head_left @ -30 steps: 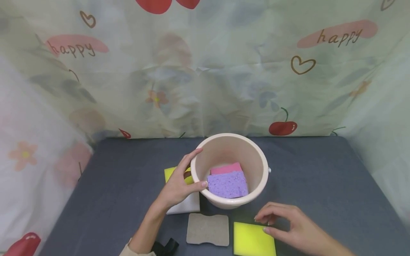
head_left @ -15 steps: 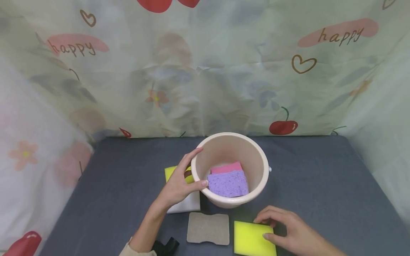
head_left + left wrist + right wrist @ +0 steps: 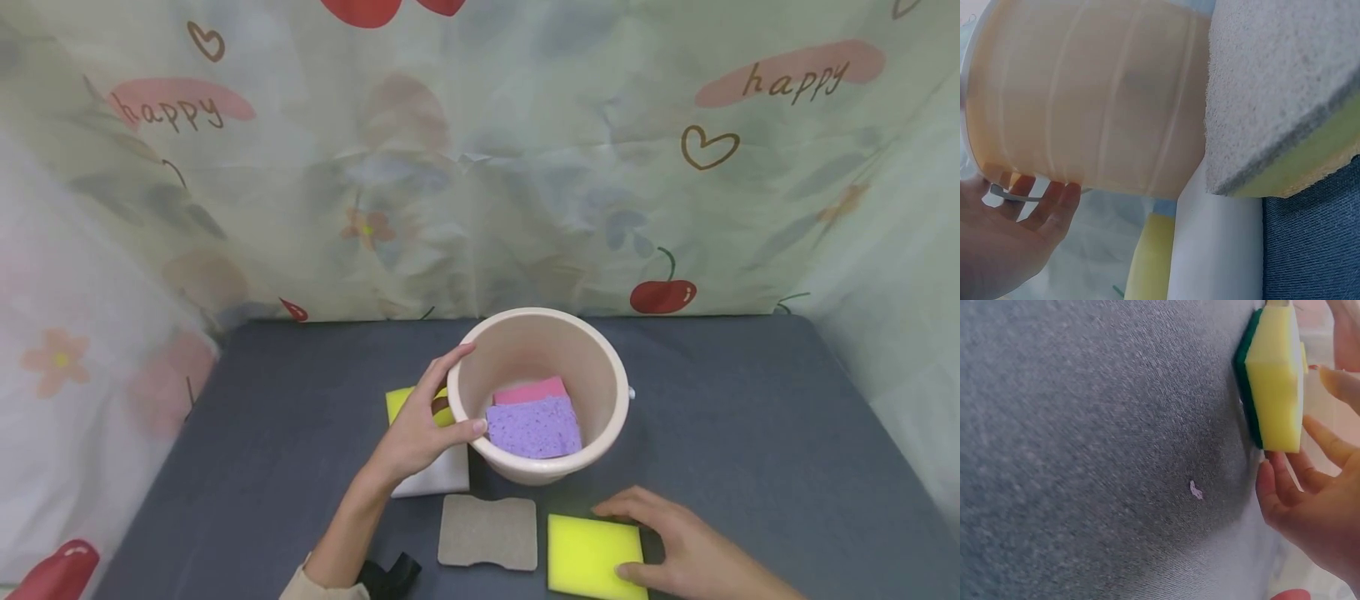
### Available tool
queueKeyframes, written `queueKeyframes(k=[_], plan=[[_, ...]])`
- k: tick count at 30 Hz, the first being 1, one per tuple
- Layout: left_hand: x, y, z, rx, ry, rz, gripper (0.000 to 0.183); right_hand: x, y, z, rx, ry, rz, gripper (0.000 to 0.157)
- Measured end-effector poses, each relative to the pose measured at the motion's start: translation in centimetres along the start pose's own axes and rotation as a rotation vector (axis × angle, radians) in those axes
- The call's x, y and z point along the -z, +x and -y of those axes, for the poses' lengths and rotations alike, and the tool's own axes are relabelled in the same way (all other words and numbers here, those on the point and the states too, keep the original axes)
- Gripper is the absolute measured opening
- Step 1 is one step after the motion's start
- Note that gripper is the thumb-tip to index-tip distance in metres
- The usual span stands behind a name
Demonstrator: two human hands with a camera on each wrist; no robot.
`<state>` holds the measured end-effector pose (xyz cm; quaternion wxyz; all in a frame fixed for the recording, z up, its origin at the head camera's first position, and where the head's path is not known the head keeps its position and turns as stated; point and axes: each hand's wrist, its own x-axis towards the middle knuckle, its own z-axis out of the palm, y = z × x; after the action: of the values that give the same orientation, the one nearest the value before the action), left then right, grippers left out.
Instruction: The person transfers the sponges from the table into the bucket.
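My left hand [image 3: 416,437] holds the cream bucket [image 3: 540,471] by its left rim, thumb at the front and fingers spread along the side. Inside the bucket lie a purple sponge [image 3: 534,428] and a pink sponge [image 3: 531,390]. To the right, my right hand [image 3: 675,542] is spread around the right side of a yellow sponge [image 3: 595,557] lying on the table, with a fingertip by its far edge and the thumb over its near right corner. In the right wrist view this sponge [image 3: 1275,394] shows a dark green scouring underside, with the thumb slightly apart from it.
A grey-topped sponge [image 3: 487,532] with notched sides lies left of the yellow one. Beside the bucket, partly behind my left hand, are a white block [image 3: 438,477] and another yellow piece [image 3: 400,403]. A black object [image 3: 392,577] lies near my left sleeve.
My right hand has moved slightly left and down, its fingers and thumb spreading wider around the yellow sponge. The left hand and the bucket have stayed in place.
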<state>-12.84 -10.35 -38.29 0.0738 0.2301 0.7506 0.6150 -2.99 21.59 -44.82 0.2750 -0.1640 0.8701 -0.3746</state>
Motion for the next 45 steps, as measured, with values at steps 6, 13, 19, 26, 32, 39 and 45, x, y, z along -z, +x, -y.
queueKeyframes(k=[6,13,19,26,32,39,45], plan=[[0.1,-0.1,-0.1,0.016,0.025,-0.004,0.081,-1.1,-0.1,-0.3,0.043,0.026,0.047,0.059],[0.1,-0.2,-0.3,0.02,0.017,0.008,0.082,-2.4,0.4,-0.4,0.105,-0.123,-0.012,0.075],[0.1,-0.2,-0.2,0.033,0.013,0.008,0.082,-3.0,0.6,-0.2,0.158,-0.218,-0.076,0.076],[0.0,-0.3,-0.2,0.035,0.011,0.01,0.082,-2.6,0.6,0.1,0.163,-0.149,-0.036,0.075],[0.0,-0.1,1.0,0.028,0.013,0.004,0.083,-1.8,0.6,1.1,0.051,0.0,0.044,0.072],[-0.1,0.1,1.3,0.029,0.008,0.001,0.083,-0.5,0.0,1.9,0.117,-0.048,0.011,0.067],[-0.2,0.0,-0.1,0.028,0.005,0.007,0.082,0.2,-0.6,2.6,0.185,-0.089,-0.024,0.068]])
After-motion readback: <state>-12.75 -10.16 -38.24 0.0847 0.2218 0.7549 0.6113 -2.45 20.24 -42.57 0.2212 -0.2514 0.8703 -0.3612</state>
